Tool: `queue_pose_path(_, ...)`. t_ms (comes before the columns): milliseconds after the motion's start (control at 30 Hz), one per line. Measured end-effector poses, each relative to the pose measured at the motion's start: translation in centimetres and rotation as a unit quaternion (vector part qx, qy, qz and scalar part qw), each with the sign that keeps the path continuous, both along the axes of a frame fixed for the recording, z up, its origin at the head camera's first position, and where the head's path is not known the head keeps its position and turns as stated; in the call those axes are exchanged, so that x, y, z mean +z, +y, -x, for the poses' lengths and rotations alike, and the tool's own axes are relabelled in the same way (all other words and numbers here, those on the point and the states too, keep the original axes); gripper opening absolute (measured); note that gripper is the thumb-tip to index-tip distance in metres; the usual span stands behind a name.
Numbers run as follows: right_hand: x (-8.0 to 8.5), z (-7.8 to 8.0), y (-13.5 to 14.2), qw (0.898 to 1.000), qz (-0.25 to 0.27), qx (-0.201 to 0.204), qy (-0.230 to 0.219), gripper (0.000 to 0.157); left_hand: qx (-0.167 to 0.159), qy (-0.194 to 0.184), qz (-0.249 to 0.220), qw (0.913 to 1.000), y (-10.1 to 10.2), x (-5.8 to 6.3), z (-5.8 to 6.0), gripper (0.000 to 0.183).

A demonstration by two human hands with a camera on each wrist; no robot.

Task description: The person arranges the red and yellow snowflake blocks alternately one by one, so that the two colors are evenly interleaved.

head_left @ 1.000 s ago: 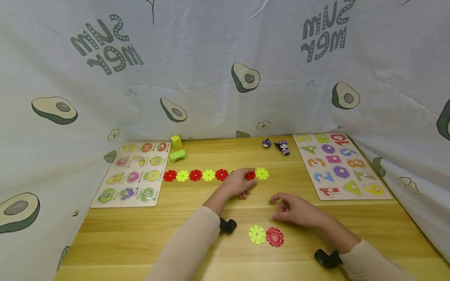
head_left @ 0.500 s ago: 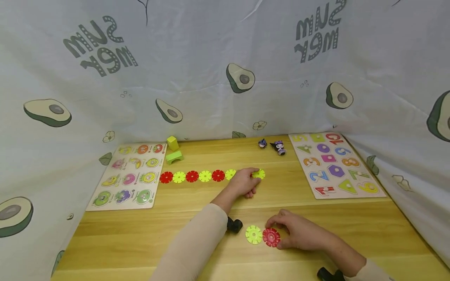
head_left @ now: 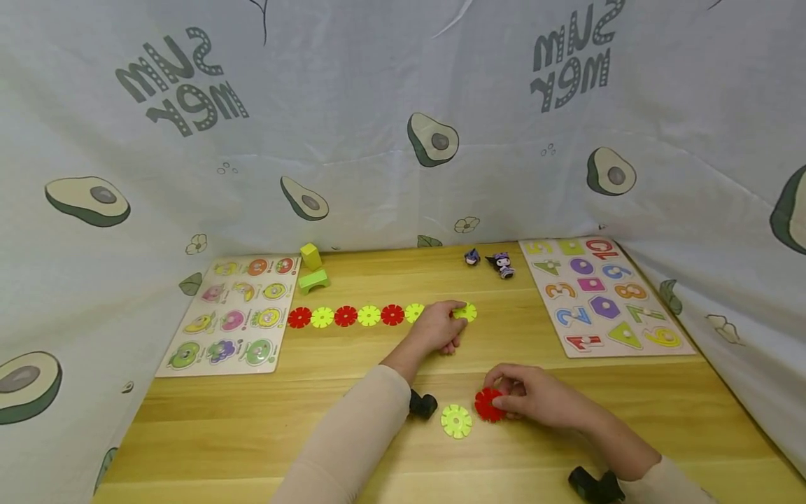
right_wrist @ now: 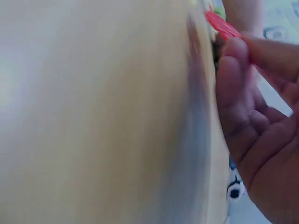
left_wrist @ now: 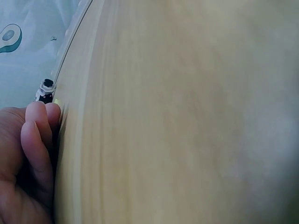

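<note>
A row of red and yellow notched plastic discs lies across the table, starting with a red disc (head_left: 299, 317) at the left. At its right end my left hand (head_left: 434, 329) reaches over the row, thumb and index finger at opposite edges of a yellow disc (head_left: 469, 312). That hand covers the part of the row just left of this disc. Lower down, my right hand (head_left: 538, 395) pinches a red disc (head_left: 488, 405), tilted and raised off the wood; the right wrist view shows the red disc (right_wrist: 223, 25) between thumb and fingers. Beside it lies a loose yellow disc (head_left: 456, 421).
A fruit puzzle board (head_left: 229, 315) lies at the left and a number puzzle board (head_left: 604, 297) at the right. Two green blocks (head_left: 313, 281) and two small figurines (head_left: 502, 265) stand at the back, before a hanging avocado-print cloth (head_left: 352, 140).
My left hand has shifted right along the row, from the red disc to the end yellow one. My right hand came down, took the red disc and lifted it away from the loose yellow disc.
</note>
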State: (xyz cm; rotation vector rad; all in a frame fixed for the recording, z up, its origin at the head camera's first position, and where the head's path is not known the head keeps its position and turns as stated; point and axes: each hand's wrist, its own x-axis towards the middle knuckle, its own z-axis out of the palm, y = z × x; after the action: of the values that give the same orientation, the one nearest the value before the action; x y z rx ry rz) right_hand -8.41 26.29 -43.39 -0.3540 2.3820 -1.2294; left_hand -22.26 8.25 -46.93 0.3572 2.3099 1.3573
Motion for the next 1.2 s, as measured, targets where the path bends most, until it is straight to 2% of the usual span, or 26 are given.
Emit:
queue_pose_path(100, 0.1, 1.9, 0.4, 0.996, 0.024, -0.082, 0.002, 0.024, -0.002, 0.001, 0.002, 1.0, 0.0, -0.1, 0.0, 0.04)
queue_pose_path(233, -0.1, 5.4, 0.8, 0.982, -0.025, -0.184, 0.035, 0.027, 0.0, 0.004, 0.006, 1.0, 0.0, -0.2, 0.1, 0.039)
queue_pose_path(400, -1.1, 9.3, 1.4, 0.969, -0.092, -0.224, 0.039, 0.032, -0.004, -0.003, 0.013, 0.9999, 0.1, -0.3, -0.1, 0.039)
queue_pose_path(633, -0.8, 12.6, 1.8, 0.968, -0.082, -0.237, -0.027, 0.042, -0.003, 0.012, 0.019, 0.9997, 0.1, -0.1, 0.1, 0.038)
queue_pose_path(767, -0.8, 13.2, 1.7, 0.966, -0.118, -0.229, -0.033, 0.047, -0.001, 0.006, 0.019, 0.9998, 0.0, 0.0, 0.2, 0.038)
queue_pose_path(967, -1.2, 12.8, 1.7, 0.962, -0.169, -0.215, 0.007, 0.05, -0.008, -0.003, 0.011, 0.9999, 0.0, -0.1, 0.1, 0.039)
queue_pose_path(1100, -1.1, 12.0, 1.5, 0.968, -0.139, -0.206, 0.039, 0.05, -0.006, 0.003, 0.01, 0.9999, 0.0, -0.2, 0.1, 0.039)
queue_pose_path(1200, -1.1, 10.7, 0.9, 0.976, -0.1, -0.188, 0.051, 0.047, -0.007, 0.007, 0.012, 0.9999, 0.0, -0.2, 0.2, 0.039)
